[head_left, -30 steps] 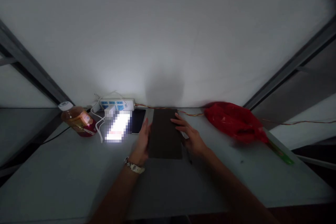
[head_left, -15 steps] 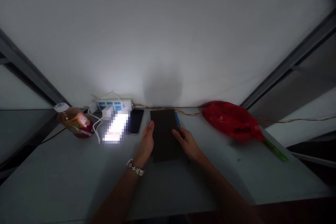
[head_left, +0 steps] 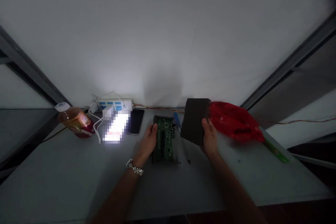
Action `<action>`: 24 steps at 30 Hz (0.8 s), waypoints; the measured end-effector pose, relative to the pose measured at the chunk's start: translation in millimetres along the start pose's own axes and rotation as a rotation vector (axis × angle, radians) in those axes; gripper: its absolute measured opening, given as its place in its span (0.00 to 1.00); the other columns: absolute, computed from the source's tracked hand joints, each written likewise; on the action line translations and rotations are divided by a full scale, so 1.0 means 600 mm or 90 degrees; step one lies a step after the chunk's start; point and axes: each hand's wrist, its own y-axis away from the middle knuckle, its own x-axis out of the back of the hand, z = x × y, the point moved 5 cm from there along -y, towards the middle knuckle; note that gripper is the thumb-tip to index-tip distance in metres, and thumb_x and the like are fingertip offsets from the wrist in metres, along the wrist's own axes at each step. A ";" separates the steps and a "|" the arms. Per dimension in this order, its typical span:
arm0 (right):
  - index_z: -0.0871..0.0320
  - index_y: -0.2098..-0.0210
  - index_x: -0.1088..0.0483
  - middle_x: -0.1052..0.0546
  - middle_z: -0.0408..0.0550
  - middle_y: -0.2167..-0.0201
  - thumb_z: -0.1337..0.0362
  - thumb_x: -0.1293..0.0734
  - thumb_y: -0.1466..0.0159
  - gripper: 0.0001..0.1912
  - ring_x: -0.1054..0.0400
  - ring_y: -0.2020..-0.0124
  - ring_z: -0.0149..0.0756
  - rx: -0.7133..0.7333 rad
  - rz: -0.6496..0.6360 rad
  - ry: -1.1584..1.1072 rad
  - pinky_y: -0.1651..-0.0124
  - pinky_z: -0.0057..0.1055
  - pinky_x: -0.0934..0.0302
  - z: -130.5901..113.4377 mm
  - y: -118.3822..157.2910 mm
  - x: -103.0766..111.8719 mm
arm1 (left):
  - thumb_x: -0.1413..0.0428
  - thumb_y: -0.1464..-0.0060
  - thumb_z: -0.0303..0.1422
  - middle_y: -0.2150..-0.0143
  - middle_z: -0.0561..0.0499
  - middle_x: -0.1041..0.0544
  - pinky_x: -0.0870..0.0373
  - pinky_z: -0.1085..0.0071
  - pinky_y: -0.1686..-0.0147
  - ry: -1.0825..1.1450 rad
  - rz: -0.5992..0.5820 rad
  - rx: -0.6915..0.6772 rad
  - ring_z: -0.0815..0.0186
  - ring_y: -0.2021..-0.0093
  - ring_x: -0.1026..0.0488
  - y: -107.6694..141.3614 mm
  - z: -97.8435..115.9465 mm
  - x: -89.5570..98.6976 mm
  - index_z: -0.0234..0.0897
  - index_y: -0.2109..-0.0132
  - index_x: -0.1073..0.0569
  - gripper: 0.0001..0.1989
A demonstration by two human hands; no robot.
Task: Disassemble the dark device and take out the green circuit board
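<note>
Circuit board case (head_left: 174,154): on the worktop (head_left: 65,182) right beside the left hand (head_left: 148,143), uncovered, so you can see the green board (head_left: 168,138) inside.
Left hand: pinching the case's left wall, thumb over the edge, shiny bracelet (head_left: 135,169) on that wrist.
Dark cover (head_left: 193,120): off the case, tipped at an angle, just left of and beyond the right hand (head_left: 210,134).
Right hand: gripping the cover by its near right edge, thumb on top.
Blue-handled screwdriver (head_left: 177,121): lying between the two hands, tip pointing back toward the person.
Dark phone (head_left: 137,121): flat, a bit beyond and left of the left hand.
Bright patch (head_left: 117,127): further left of that hand, pixelated, can't tell what it is tbh.
Power strip (head_left: 128,105): beyond the left hand, back by the wall, white plug in it.
Bottle (head_left: 76,120): white-capped, well left of the left hand.
Red bag (head_left: 233,120): near the right hand, further right, green strip (head_left: 275,151) poking out.
</note>
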 end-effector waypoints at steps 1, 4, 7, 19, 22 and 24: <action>0.55 0.60 0.31 0.22 0.44 0.69 0.45 0.30 0.41 0.21 0.27 0.71 0.36 0.023 -0.004 0.009 0.67 0.32 0.32 -0.003 -0.001 -0.001 | 0.51 0.41 0.53 0.58 0.45 0.19 0.30 0.58 0.53 -0.031 -0.012 0.012 0.52 0.54 0.23 0.003 -0.004 -0.007 0.39 0.56 0.25 0.23; 0.53 0.63 0.34 0.27 0.38 0.77 0.46 0.31 0.39 0.18 0.34 0.79 0.31 0.083 -0.064 0.104 0.75 0.27 0.39 -0.011 -0.007 -0.010 | 0.53 0.39 0.50 0.59 0.44 0.20 0.30 0.59 0.53 -0.062 -0.048 0.031 0.52 0.54 0.24 0.009 -0.011 -0.026 0.39 0.57 0.26 0.21; 0.54 0.64 0.35 0.37 0.34 0.84 0.49 0.36 0.34 0.14 0.44 0.84 0.29 0.183 -0.173 0.300 0.79 0.26 0.49 -0.031 -0.018 -0.038 | 0.50 0.39 0.46 0.55 0.43 0.21 0.29 0.61 0.54 -0.032 -0.091 0.022 0.54 0.53 0.24 0.014 -0.010 -0.041 0.36 0.49 0.30 0.20; 0.51 0.52 0.27 0.24 0.49 0.55 0.62 0.36 0.34 0.12 0.30 0.54 0.42 0.327 -0.495 0.929 0.55 0.32 0.40 -0.017 -0.057 -0.231 | 0.48 0.42 0.35 0.48 0.36 0.24 0.31 0.60 0.54 -0.493 -0.057 -0.159 0.50 0.52 0.25 0.023 0.026 -0.018 0.32 0.37 0.40 0.28; 0.52 0.51 0.26 0.23 0.50 0.53 0.65 0.35 0.36 0.14 0.29 0.53 0.44 0.294 -0.505 0.960 0.54 0.33 0.40 0.022 -0.065 -0.237 | 0.48 0.42 0.36 0.51 0.37 0.22 0.32 0.61 0.58 -0.550 -0.065 -0.141 0.51 0.54 0.24 0.024 0.029 -0.018 0.35 0.36 0.41 0.28; 0.53 0.51 0.25 0.23 0.50 0.53 0.66 0.35 0.37 0.16 0.29 0.53 0.44 0.297 -0.511 0.955 0.53 0.33 0.39 0.039 -0.067 -0.237 | 0.48 0.42 0.36 0.52 0.38 0.22 0.32 0.61 0.59 -0.568 -0.070 -0.135 0.51 0.55 0.23 0.025 0.029 -0.019 0.35 0.35 0.41 0.29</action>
